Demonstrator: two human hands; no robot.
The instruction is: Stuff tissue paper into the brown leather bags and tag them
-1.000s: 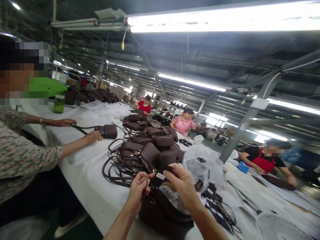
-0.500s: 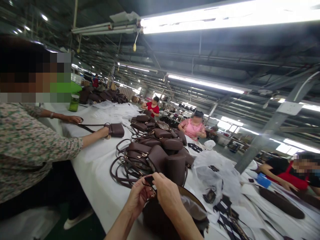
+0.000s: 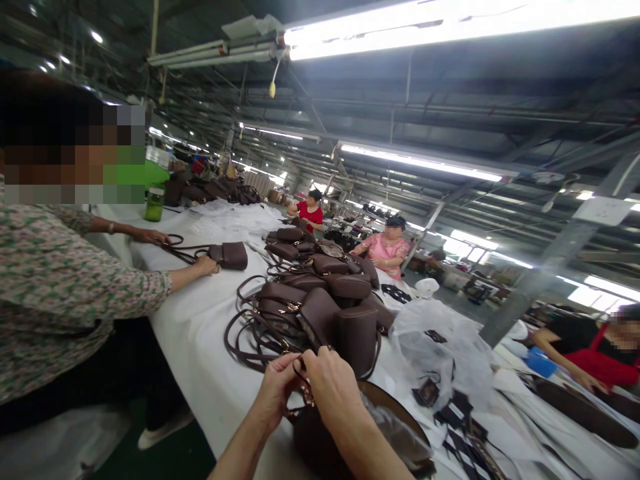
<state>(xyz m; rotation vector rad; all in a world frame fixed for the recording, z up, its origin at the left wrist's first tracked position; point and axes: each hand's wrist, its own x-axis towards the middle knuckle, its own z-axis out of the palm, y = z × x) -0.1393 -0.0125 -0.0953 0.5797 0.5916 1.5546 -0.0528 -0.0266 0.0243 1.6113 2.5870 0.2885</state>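
Directly before me a dark brown handbag (image 3: 315,443) lies on the table, its top open and clear plastic showing inside. My left hand (image 3: 277,393) is closed, pinching a thin dark loop (image 3: 299,365) near the bag's gold-coloured metal fitting (image 3: 307,396). From the other side my right hand (image 3: 334,385) grips the same loop, its fingertips close to those of the left. Whether the loop is a cord or a narrow strap I cannot tell. Just beyond my hands is a pile of brown handbags (image 3: 350,287) with long straps.
The white-covered table (image 3: 200,373) runs away from me. On the right lie a clear plastic bag (image 3: 425,340) and black tags (image 3: 455,410). To the left, a person in a floral shirt (image 3: 75,280) handles a small brown bag (image 3: 234,255). Other people work farther off.
My fingers have shifted on the dark piece, which now shows as a thin loop. The person at left has moved a hand back along the small bag's strap. The view has turned slightly.
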